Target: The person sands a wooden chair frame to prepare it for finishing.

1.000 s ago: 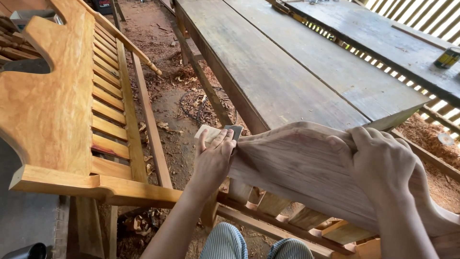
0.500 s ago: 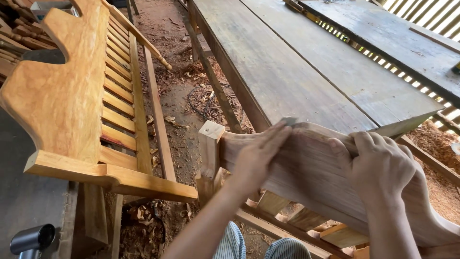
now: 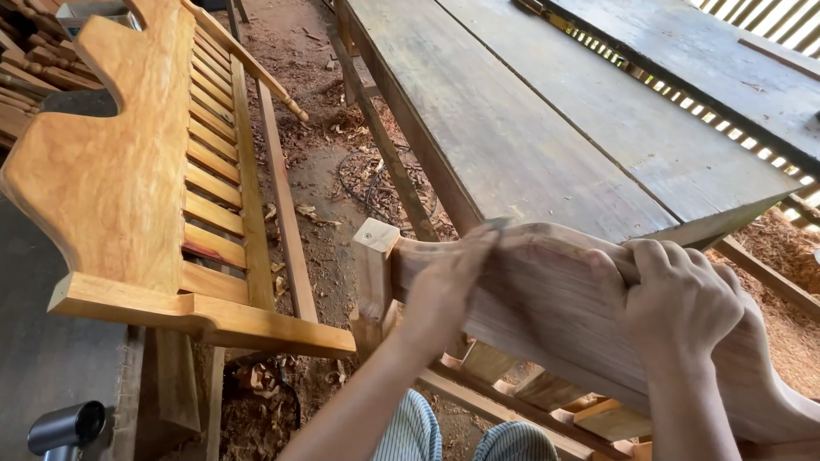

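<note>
Curved armrest board under both hands is bare unvarnished wood, matt, pale brown with visible grain. Finished bench on the left is orange-toned wood, smooth with a slight sheen; workbench top is grey weathered planks, dull and rough. Floor is dirt strewn with wood shavings, and a cylinder at bottom left looks like smooth grey metal.

daylight from upper right | soft shadows | sharp | left hand motion-blurred
</note>
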